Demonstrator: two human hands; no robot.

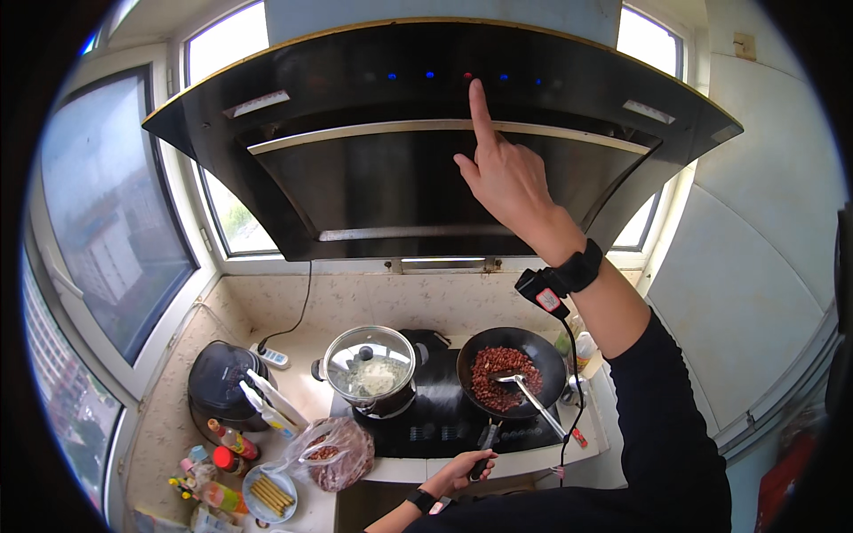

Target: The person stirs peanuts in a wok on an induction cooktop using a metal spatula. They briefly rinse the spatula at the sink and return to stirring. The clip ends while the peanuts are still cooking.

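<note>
My right hand [508, 173] is raised to the black range hood [400, 178], its index finger stretched up at a red-lit button among several blue lights. The thumb stands apart and nothing is in that hand. Low down, my left hand [456, 473] grips the dark handle of a black wok [555, 373] on the cooktop. Reddish-brown peanuts [502, 377] fill the wok's bottom. A metal spatula [533, 404] rests in them, its handle leaning over the near right rim.
A glass-lidded pot [369, 369] stands left of the wok on the black cooktop [435, 426]. Further left are a bag of peanuts [342, 453], a plate of stick-shaped food [271, 495], bottles [233, 439] and a black rice cooker [222, 382]. A cable hangs from my right wrist past the wok.
</note>
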